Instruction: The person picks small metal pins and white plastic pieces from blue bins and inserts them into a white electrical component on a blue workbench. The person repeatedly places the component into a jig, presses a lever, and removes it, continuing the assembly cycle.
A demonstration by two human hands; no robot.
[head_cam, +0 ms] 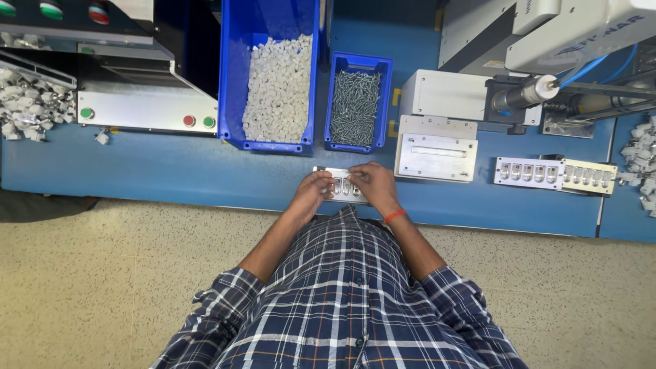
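Plaid-shirted person works both hands over a small metal fixture at the blue counter's (171, 171) near edge.
Left hand (316, 189) and right hand (372, 183) pinch the slotted fixture (345, 184); tiny parts could slip out.

Left hand (314, 190) and right hand (372, 183) side by side, fingers curled down.

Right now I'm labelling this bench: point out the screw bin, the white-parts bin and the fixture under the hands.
Screw bin (357, 63): head view, top rim.
White-parts bin (232, 75): head view, left wall.
Fixture (345, 188): head view, middle slots.
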